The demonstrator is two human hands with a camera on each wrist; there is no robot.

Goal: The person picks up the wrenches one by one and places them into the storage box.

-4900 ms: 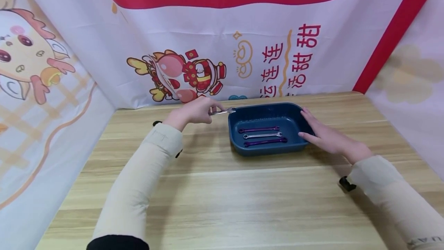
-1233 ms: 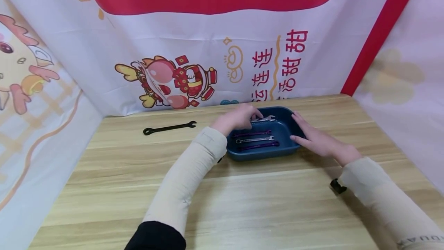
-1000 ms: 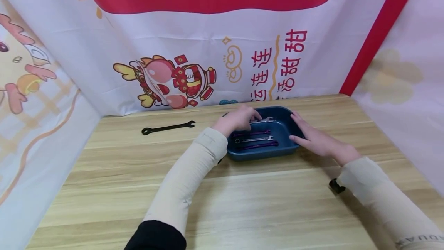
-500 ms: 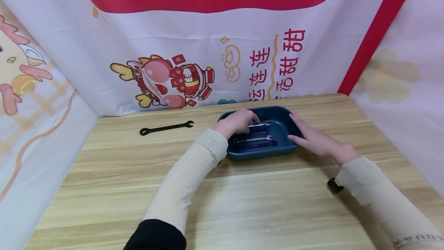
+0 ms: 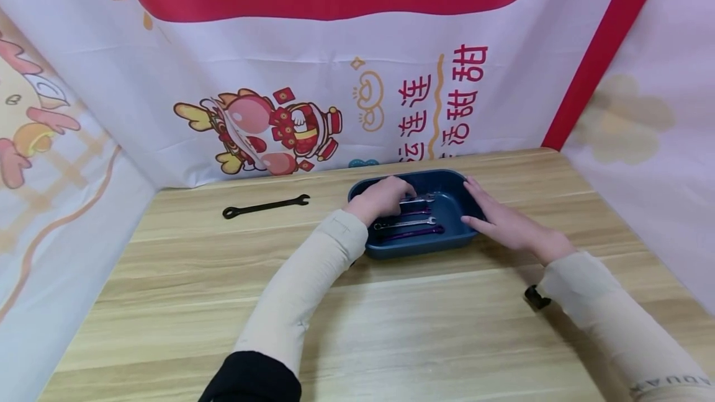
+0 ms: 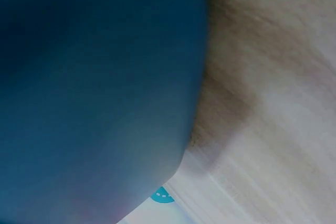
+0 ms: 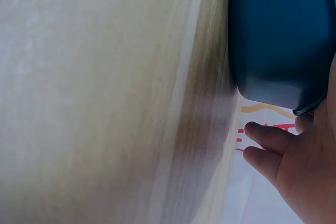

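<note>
A blue tray (image 5: 454,205) stands at the back of the wooden table. Reaching over its left end, my left hand (image 5: 382,196) has curled fingers on a silver open-end wrench (image 5: 422,199), low inside near the far wall; part of the wrench is hidden by the hand. Nearer me lie a purple wrench (image 5: 420,211), a silver wrench (image 5: 410,223) and another purple wrench (image 5: 414,233), roughly parallel. With fingers straight and spread, my right hand (image 5: 511,222) rests against the tray's right end, thumb over the rim. The left wrist view shows mostly the tray's outer wall (image 6: 105,87).
A black wrench (image 5: 265,206) lies on the tabletop (image 5: 424,315) to the left of the tray. A printed white and red cloth (image 5: 313,48) hangs right behind the table's back edge, and more cloth stands along both sides.
My left hand has carried the silver wrench from left of the tray over its rim and lowered it inside, uncovering the black wrench. My right hand has stayed at the tray's end.
</note>
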